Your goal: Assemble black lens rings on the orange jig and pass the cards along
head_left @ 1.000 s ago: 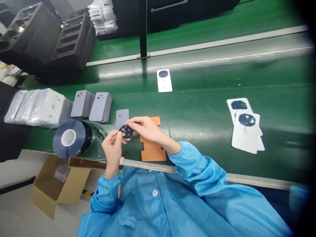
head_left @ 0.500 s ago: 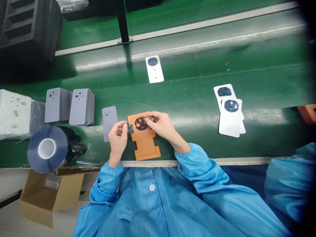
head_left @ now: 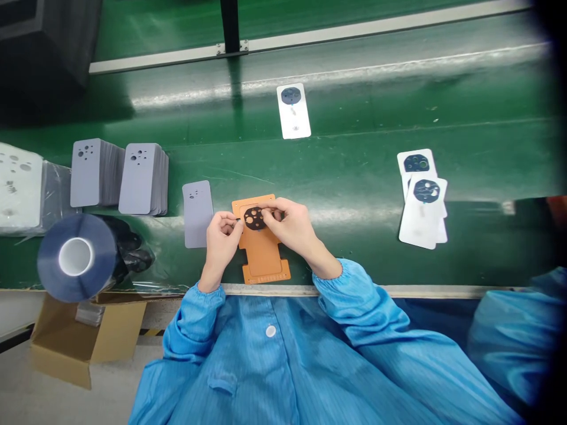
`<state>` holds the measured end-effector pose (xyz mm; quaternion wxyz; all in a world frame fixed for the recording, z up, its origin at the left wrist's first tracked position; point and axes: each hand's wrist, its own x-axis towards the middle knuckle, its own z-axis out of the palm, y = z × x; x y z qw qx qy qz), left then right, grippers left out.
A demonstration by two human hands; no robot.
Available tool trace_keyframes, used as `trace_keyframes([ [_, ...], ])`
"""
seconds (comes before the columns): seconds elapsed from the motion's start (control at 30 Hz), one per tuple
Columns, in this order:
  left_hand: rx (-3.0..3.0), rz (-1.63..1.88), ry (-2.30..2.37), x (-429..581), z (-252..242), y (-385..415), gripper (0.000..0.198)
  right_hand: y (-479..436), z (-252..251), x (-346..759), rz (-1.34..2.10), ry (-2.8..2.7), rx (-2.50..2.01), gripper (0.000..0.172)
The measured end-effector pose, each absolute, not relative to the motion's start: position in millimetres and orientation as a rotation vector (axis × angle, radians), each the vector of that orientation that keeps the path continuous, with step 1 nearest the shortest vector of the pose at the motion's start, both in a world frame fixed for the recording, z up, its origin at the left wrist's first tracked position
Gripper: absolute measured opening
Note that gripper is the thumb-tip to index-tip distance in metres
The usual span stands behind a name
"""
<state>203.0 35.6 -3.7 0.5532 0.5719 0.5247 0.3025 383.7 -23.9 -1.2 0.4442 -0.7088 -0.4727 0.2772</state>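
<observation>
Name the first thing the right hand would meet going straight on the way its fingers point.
The right hand would first meet the black disc, right at its fingertips, though contact is unclear. Beyond, roughly in line, is the left hand.

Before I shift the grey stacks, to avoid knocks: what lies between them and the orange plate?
A single grey card lies there, then the left hand, at the left edge of the orange plate; the head view shows both.

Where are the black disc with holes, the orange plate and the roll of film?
Black disc (head_left: 254, 218): head view, its middle, among the holes.
Orange plate (head_left: 263, 252): head view, the bare surface below the disc.
Roll of film (head_left: 76, 227): head view, the wound film just above its white core.
</observation>
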Motion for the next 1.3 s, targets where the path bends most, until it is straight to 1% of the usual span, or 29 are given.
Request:
trace_keyframes([
  [0.33,1.369,0.71,1.285,209,-2,36,0.028,-25,-3,383,0.543,-1.316,-1.773,0.025],
  [0.73,1.38,0.71,1.316,213,2,37,0.028,-28,-7,386,0.547,-1.378,-1.803,0.025],
  [0.97,1.381,0.688,1.321,213,2,37,0.028,-28,-5,386,0.545,-1.402,-1.814,0.028],
  [1.17,1.393,0.681,1.33,213,2,36,0.027,-29,1,386,0.552,-1.463,-1.914,0.03],
  [1.3,1.391,0.692,1.327,214,3,35,0.029,-29,0,396,0.607,-1.462,-1.889,0.03],
])
